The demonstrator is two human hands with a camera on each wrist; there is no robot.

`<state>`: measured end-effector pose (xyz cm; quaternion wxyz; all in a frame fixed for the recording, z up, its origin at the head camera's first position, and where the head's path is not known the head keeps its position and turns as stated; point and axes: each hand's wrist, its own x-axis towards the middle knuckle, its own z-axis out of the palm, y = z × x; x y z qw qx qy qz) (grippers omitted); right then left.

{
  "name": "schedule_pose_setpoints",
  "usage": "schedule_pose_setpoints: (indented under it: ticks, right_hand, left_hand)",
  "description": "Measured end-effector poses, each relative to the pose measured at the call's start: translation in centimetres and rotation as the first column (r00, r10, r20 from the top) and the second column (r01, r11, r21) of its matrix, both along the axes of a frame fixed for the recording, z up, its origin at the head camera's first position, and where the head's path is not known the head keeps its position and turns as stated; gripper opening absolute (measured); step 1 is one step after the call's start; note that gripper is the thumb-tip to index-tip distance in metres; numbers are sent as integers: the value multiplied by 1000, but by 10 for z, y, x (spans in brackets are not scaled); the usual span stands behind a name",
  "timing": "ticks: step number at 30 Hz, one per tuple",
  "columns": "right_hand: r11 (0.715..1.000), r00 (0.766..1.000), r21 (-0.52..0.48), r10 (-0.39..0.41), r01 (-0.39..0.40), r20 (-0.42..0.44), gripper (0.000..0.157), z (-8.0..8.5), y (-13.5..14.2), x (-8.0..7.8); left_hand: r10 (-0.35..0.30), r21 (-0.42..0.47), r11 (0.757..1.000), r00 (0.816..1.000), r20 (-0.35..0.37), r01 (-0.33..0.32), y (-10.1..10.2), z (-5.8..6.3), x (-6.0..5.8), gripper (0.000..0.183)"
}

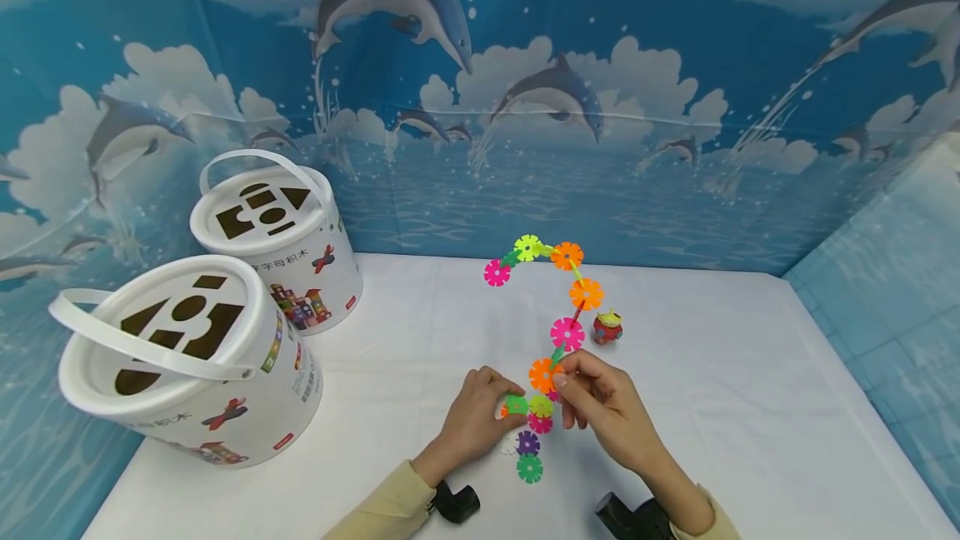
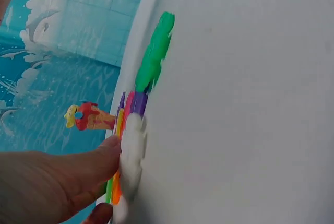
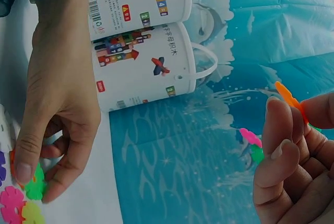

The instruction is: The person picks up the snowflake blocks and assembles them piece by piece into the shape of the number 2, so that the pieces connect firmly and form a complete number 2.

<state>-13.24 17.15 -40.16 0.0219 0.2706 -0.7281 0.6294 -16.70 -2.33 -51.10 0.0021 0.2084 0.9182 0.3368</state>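
Note:
A chain of notched plastic snowflake discs curves over the white table. My right hand (image 1: pixel 607 407) pinches the orange disc (image 1: pixel 542 376) at its near end; in the right wrist view this orange disc (image 3: pixel 286 94) is seen edge-on between thumb and fingers. My left hand (image 1: pixel 474 417) holds a green disc (image 1: pixel 516 405) with an orange one behind it, between thumb and fingers. Beside these are a yellow disc (image 1: pixel 541 404) and a pink disc (image 1: pixel 540 424). Nearer me lie a purple disc (image 1: pixel 528 442), a second green disc (image 1: pixel 529 468) and a partly covered white disc (image 2: pixel 133 151).
Two white lidded buckets, a near one (image 1: pixel 281 407) and a far one (image 1: pixel 330 232), stand on the left. A small red toy figure (image 1: pixel 607 327) stands right of the chain. A dolphin-print cloth (image 1: pixel 525 182) hangs behind the table.

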Motion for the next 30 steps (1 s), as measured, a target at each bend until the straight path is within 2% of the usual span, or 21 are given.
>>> schedule_pose_setpoints:
  ticks: [10, 18, 24, 30]
  right_hand:
    - [1000, 1000, -17, 11, -11, 12, 11, 0, 1, 0]
    - [1000, 1000, -16, -2, 2, 21, 9, 1, 1, 0]
    - [1000, 1000, -17, -20, 20, 10, 10, 2, 1, 1]
    - [999, 1000, -41, -12, 11, -20, 13, 0, 1, 0]
  left_hand:
    - [-45, 160, 987, 996, 75, 33, -10, 5, -3, 27]
    - [-20, 253, 967, 987, 157, -21, -12, 19, -4, 18]
    - [-74, 426, 904, 984, 164, -3, -13, 47, 1, 18]
    - [-97, 588, 808, 979, 181, -29, -14, 81, 18, 16]
